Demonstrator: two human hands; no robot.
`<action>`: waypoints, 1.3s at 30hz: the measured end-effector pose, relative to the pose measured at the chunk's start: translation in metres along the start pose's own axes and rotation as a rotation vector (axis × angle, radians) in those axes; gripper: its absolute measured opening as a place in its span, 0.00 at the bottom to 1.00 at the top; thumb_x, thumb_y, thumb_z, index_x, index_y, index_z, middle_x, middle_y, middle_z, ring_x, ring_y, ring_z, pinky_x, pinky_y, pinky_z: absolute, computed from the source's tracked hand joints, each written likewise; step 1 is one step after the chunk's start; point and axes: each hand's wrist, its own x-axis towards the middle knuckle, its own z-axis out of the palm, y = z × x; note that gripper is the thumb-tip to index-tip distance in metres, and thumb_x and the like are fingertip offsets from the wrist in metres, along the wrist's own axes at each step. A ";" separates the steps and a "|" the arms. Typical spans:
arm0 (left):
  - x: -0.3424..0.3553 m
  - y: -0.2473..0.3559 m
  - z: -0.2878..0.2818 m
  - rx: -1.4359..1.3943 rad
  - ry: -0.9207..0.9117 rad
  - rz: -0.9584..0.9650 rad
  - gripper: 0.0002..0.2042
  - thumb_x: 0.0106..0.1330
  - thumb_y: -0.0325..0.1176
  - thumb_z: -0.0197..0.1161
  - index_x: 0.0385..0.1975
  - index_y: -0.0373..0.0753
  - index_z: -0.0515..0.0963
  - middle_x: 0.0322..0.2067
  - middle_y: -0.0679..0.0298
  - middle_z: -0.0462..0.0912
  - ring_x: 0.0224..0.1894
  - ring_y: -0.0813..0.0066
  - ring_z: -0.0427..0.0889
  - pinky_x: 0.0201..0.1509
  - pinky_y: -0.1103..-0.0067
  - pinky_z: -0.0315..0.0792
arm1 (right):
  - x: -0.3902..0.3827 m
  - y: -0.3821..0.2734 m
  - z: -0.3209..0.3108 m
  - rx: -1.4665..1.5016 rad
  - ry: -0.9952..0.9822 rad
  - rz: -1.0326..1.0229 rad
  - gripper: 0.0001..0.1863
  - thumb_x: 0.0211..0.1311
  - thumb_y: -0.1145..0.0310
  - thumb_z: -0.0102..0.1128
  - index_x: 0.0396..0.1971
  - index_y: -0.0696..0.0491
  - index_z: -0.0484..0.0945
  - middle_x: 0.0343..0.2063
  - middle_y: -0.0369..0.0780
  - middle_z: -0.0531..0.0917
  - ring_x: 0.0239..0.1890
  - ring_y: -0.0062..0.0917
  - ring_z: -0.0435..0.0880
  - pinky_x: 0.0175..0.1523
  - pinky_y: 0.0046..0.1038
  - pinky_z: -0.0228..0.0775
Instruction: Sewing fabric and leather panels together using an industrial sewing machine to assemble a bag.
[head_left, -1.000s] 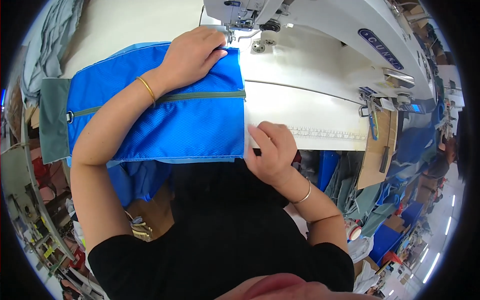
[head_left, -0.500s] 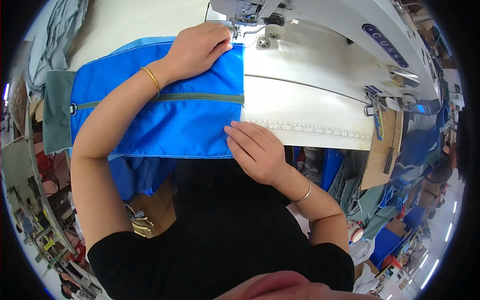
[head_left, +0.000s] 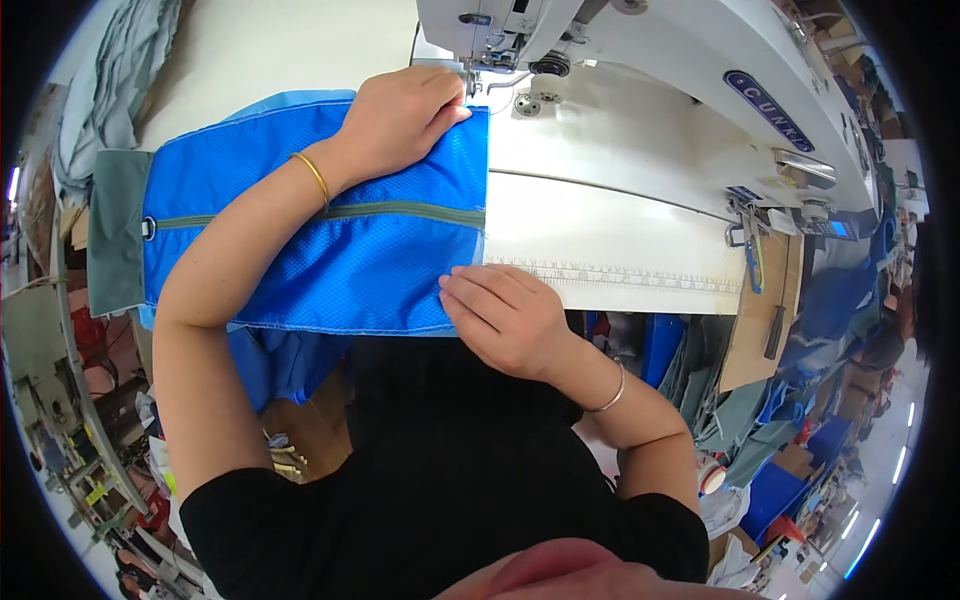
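A blue fabric panel (head_left: 390, 270) with a dark green zipper (head_left: 400, 211) across its middle lies on the white sewing table. My left hand (head_left: 405, 120) pinches the panel's far right corner, just in front of the sewing machine's needle area (head_left: 473, 85). At the near right corner, my right hand (head_left: 510, 320) has its fingers together over the edge, its thumb hidden, apparently gripping the cloth. A grey-green fabric piece (head_left: 118, 232) joins the panel's left end, beside a small metal ring (head_left: 149, 228). Lighter blue cloth (head_left: 285, 100) shows beyond the far edge.
The white sewing machine arm (head_left: 690, 60) spans the far right. A printed ruler (head_left: 620, 277) runs along the table's near side. Snips (head_left: 753, 255) and a dark-handled tool (head_left: 775, 332) are by cardboard at right. Grey-green cloth (head_left: 115, 90) is piled far left.
The whole view has shifted, so table and machine sit lower in the picture. My right hand has slid slightly left over the panel's edge; my left hand stays at the far corner.
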 end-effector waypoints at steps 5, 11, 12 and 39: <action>0.003 -0.001 0.003 0.006 -0.012 0.044 0.09 0.67 0.37 0.64 0.32 0.40 0.73 0.30 0.60 0.79 0.36 0.58 0.81 0.37 0.66 0.75 | 0.015 0.019 -0.020 0.186 -0.087 0.067 0.13 0.54 0.74 0.64 0.41 0.58 0.83 0.40 0.43 0.86 0.41 0.34 0.87 0.44 0.32 0.81; 0.004 -0.006 0.004 0.003 -0.003 0.028 0.10 0.66 0.39 0.63 0.32 0.40 0.73 0.30 0.61 0.79 0.37 0.58 0.81 0.37 0.65 0.76 | 0.051 0.062 -0.007 -0.178 -0.096 0.211 0.31 0.55 0.59 0.72 0.54 0.64 0.77 0.56 0.51 0.78 0.60 0.41 0.77 0.65 0.38 0.69; 0.004 -0.007 0.003 0.008 0.003 0.018 0.10 0.66 0.39 0.63 0.32 0.40 0.73 0.30 0.61 0.79 0.37 0.58 0.81 0.37 0.65 0.76 | 0.051 0.063 -0.004 -0.242 -0.165 0.201 0.34 0.56 0.57 0.71 0.56 0.65 0.76 0.57 0.52 0.77 0.62 0.42 0.76 0.67 0.39 0.68; -0.464 -0.163 -0.268 -0.510 0.893 -1.853 0.36 0.57 0.61 0.71 0.49 0.31 0.78 0.42 0.53 0.82 0.37 0.56 0.83 0.39 0.61 0.80 | 0.051 0.059 -0.007 -0.362 -0.449 0.220 0.30 0.68 0.65 0.59 0.66 0.66 0.67 0.69 0.54 0.67 0.72 0.48 0.65 0.73 0.44 0.58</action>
